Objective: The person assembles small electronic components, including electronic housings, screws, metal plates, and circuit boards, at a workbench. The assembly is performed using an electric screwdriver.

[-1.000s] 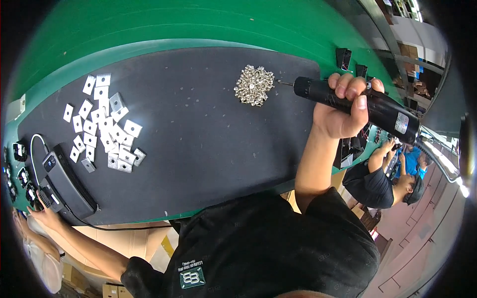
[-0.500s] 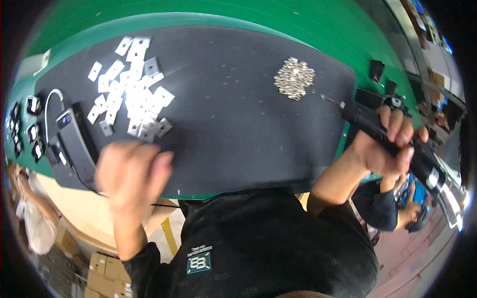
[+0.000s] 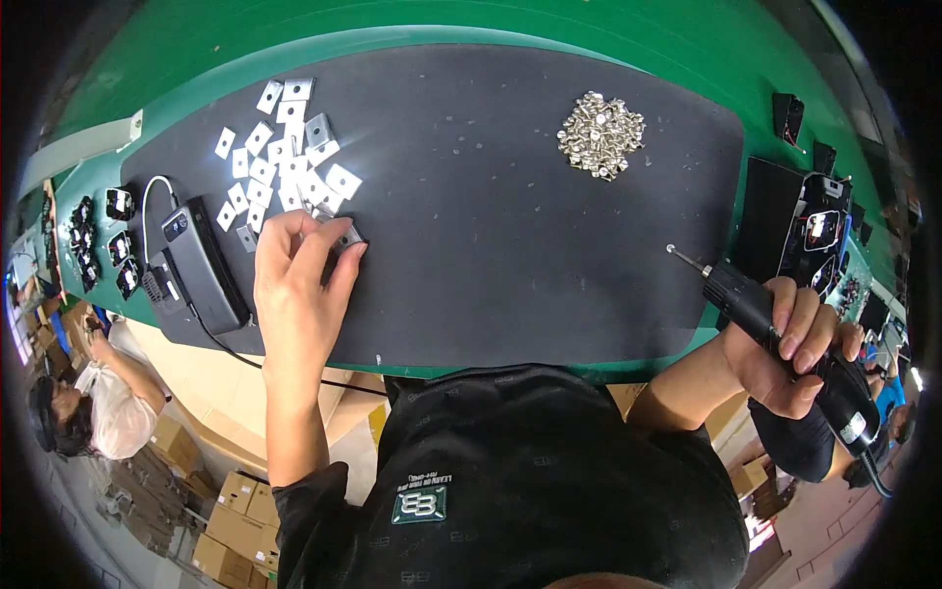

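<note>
Your left hand (image 3: 299, 280) pinches one rectangular metal plate (image 3: 349, 237) between thumb and fingertips, at the near right edge of the loose plates (image 3: 293, 169): flat, silvery, holed, some overlapping. Your right hand (image 3: 790, 344) is wrapped around a black cylindrical driver (image 3: 736, 296), over the mat's near right corner; slim metal bit, small shiny piece at the tip. Screws (image 3: 601, 135): shiny, silver, heaped toward the far right. Black mat (image 3: 471, 275) is matte, lightly scuffed, on a green worktop (image 3: 549, 27). Black case (image 3: 206, 265) with white cable at left. Cardboard boxes (image 3: 235, 530) on the floor, co-worker (image 3: 123, 412) in a light top at left. Driver's long axis runs diagonally: bit points far-left, corded end near-right. Plate's long axis: can't tell, fingers cover it.
</note>
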A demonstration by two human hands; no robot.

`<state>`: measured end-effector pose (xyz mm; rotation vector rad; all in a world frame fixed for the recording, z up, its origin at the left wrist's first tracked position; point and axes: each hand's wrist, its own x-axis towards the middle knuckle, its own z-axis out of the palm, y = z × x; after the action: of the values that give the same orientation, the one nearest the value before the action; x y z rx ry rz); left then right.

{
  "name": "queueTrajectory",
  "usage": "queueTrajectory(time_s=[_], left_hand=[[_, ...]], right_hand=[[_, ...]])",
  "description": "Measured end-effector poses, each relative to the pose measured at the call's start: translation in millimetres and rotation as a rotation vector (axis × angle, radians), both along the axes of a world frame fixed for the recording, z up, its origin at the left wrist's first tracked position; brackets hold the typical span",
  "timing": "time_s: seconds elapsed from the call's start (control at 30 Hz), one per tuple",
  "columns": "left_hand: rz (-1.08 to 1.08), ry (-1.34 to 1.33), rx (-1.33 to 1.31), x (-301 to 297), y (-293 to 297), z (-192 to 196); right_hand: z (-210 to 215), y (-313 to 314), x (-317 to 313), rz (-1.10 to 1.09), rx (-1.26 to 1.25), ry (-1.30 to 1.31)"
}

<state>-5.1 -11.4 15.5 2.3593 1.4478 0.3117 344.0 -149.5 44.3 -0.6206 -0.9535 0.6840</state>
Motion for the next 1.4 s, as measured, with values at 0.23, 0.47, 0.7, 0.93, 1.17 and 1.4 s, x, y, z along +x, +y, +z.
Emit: queueTrajectory(time_s=[0.23,0.47,0.7,0.93,1.17,1.4], left_hand=[[-0.208,-0.098,0.064,44.2,-8.7,-14.9],[-0.276,-0.374,-0.154,109.5,-12.7,3.6],[-0.495,-0.579,-0.355,242.3,11.5,9.2],[-0.599,-0.567,-0.182,367.7,47.6,10.2],[-0.635,-0.53,0.059,435.4,64.5,-23.5],[-0.629,-0.411,0.088,453.5,64.1,-41.5]], right_hand=[[-0.7,-7.9,3.2,-0.052,0.018,-0.029],[-11.1,2.5,-2.5,0.125,0.149,0.0],[2.6,-13.3,-24.8,0.005,0.168,0.206],[10.2,-22.0,-14.8,0.089,0.192,0.174],[7.8,-24.5,-11.2,0.067,0.22,0.189],[8.6,-26.4,-4.1,0.067,0.197,0.258]])
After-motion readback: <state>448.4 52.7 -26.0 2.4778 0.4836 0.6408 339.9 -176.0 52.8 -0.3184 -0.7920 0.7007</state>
